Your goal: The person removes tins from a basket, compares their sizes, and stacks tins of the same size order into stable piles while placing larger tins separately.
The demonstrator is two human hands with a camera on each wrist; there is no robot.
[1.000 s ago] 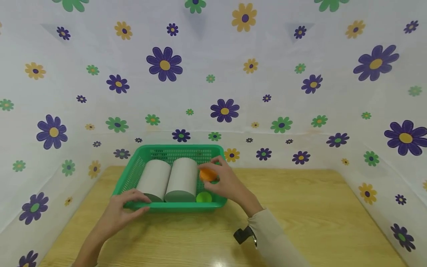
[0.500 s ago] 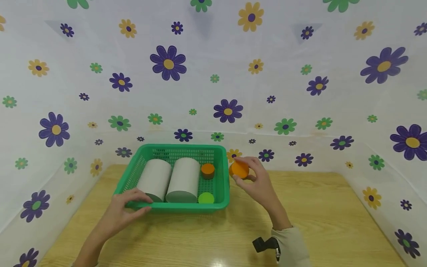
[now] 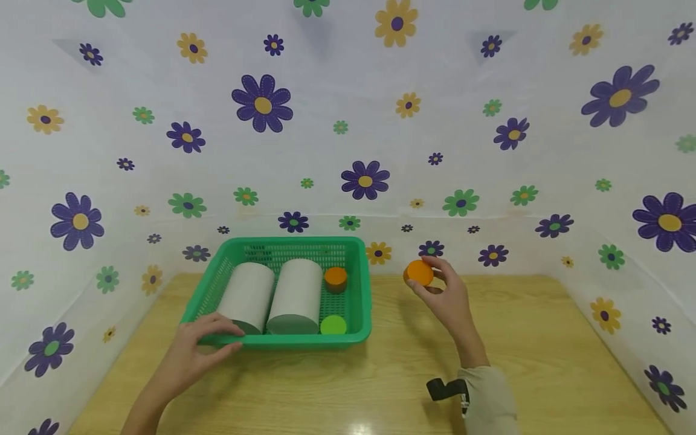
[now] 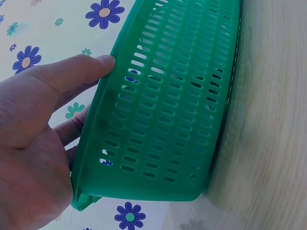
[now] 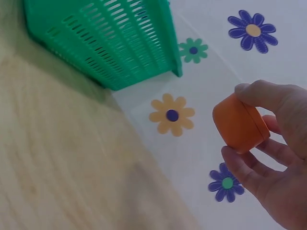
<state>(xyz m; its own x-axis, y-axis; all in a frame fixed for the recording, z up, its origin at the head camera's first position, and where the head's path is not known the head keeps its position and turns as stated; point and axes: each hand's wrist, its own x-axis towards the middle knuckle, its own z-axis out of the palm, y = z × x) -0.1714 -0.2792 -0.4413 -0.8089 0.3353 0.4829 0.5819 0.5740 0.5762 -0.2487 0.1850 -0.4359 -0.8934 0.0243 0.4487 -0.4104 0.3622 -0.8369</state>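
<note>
In the head view, a green plastic basket [image 3: 304, 341] stands on the table. My left hand [image 3: 187, 356] pinches its front rim near the left corner; the left wrist view has the thumb outside and the fingers behind the rim. Off the basket's right side, my right hand [image 3: 448, 299] holds a small orange round container [image 3: 420, 273] above the table. A seam runs around this container [image 5: 240, 123] in the right wrist view. Inside the basket lie two large white cylinders [image 3: 247, 296], a second orange round container [image 3: 335, 279] at the back right, and a light-green round one [image 3: 333, 325] at the front right.
The wooden table [image 3: 533, 338] stretches right of and in front of the basket. A white sheet with printed flowers [image 3: 304, 151] hangs behind and along both sides. A black wrist mount [image 3: 447, 389] sits at my right sleeve.
My right hand has lifted an orange container out of the basket and carried it to the right, clear of the rim. My left hand stays on the basket's front rim.
</note>
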